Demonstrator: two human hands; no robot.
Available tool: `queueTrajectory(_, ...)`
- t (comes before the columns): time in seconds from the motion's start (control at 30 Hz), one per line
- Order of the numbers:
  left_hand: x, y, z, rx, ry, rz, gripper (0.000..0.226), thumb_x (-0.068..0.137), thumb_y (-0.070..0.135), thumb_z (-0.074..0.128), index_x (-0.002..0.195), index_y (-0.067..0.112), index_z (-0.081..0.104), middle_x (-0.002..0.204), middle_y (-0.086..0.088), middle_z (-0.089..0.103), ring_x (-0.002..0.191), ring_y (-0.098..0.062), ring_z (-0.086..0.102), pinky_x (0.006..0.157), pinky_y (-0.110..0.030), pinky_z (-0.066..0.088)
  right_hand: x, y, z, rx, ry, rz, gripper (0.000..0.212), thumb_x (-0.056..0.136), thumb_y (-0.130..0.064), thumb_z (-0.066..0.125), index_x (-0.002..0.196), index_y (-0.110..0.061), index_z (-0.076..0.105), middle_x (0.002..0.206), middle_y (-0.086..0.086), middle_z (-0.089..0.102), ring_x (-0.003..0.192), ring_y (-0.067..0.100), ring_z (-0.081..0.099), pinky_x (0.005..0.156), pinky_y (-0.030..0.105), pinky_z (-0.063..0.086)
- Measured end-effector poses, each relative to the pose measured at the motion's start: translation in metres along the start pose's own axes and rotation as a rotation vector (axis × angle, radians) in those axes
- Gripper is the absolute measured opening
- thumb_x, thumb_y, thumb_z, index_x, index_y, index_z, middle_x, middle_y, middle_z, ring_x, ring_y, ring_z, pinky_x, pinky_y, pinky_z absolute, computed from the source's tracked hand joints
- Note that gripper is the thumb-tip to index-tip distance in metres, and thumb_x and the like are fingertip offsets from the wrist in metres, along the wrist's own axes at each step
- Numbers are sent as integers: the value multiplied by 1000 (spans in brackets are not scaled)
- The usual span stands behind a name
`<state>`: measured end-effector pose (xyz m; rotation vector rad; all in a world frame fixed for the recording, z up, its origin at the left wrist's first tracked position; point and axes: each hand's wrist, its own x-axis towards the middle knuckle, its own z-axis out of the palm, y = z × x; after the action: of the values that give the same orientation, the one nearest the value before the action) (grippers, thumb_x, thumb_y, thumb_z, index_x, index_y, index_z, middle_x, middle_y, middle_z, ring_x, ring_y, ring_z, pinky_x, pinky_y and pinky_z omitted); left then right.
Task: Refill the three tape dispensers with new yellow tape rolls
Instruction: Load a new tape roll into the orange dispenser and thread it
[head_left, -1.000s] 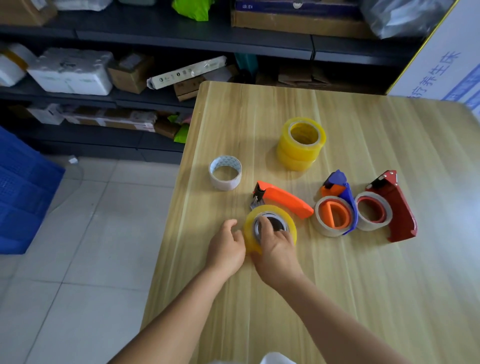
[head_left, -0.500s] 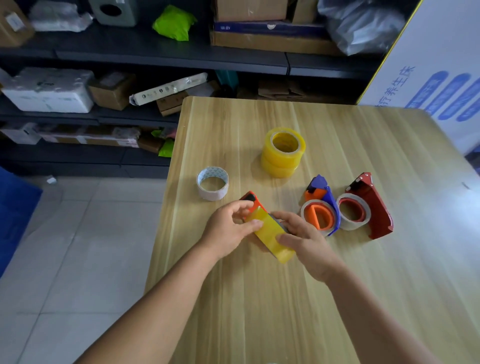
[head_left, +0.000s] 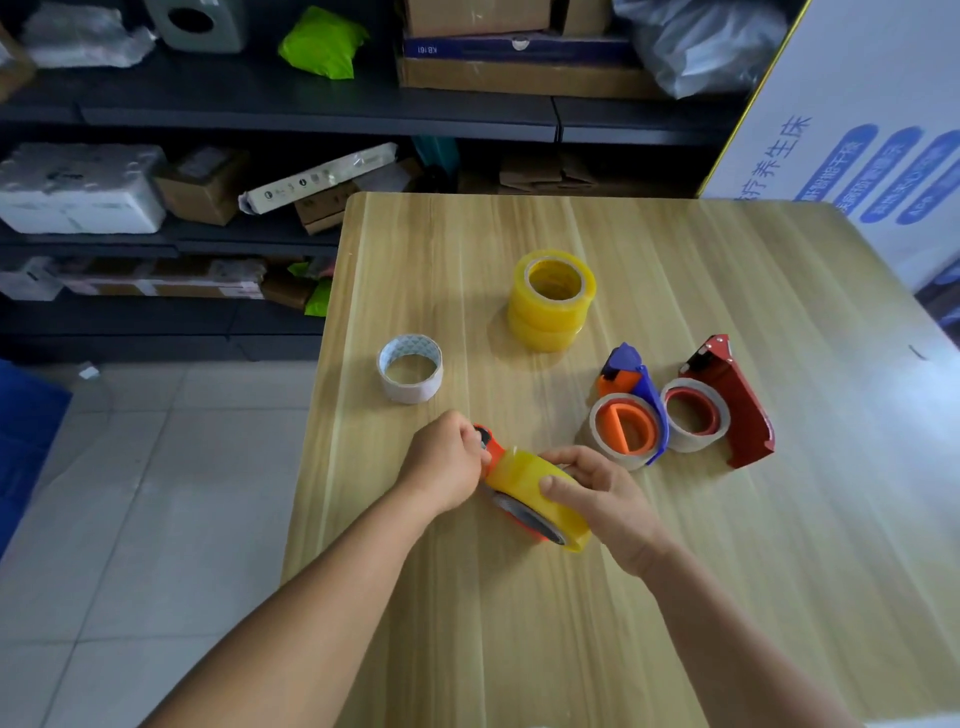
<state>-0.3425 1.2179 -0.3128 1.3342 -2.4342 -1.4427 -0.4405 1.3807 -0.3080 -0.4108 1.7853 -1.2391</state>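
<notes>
Right hand (head_left: 597, 493) grips the yellow tape roll (head_left: 535, 486); left hand (head_left: 447, 462) pinches the orange dispenser (head_left: 491, 447) (its nose end), lying diagonally between them.

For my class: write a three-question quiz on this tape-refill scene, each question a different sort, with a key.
1. True or false: the left hand is at the front end of the orange dispenser.
2. Which hand holds the yellow roll on that dispenser? A. right hand B. neither C. left hand only
3. Fill in: the spare yellow rolls stand in a ____ on the table, behind the blue dispenser and the red dispenser.

Key: 1 true; 2 A; 3 stack.
</notes>
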Motion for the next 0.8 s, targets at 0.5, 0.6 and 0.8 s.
queueTrajectory(0.5,3,8,12,-132,-101,-82,21,89,26,61,70,19,61,71,6,58,71,-12,54,64,-23,42,7,-6,-7,-100,-49,33,25,85,-24,72,107,-18,63,109,17,67,92,19,63,83,34,53)
queueTrajectory(0.6,7,7,4,45,-80,-9,25,91,27,56,67,19,55,70,4,57,68,-16,55,64,-28,47,8,-10,-9,-137,-53,44,24,85,-25,72,107,-19,63,110,17,66,95,24,64,85,36,54)
queueTrajectory(0.8,10,15,-4,196,-105,137,18,93,26,53,80,14,57,72,2,59,75,-22,61,67,-33,49,18,-38,0,-772,-81,13,57,71,-52,73,119,-29,51,106,-7,60,98,13,58,84,31,53)
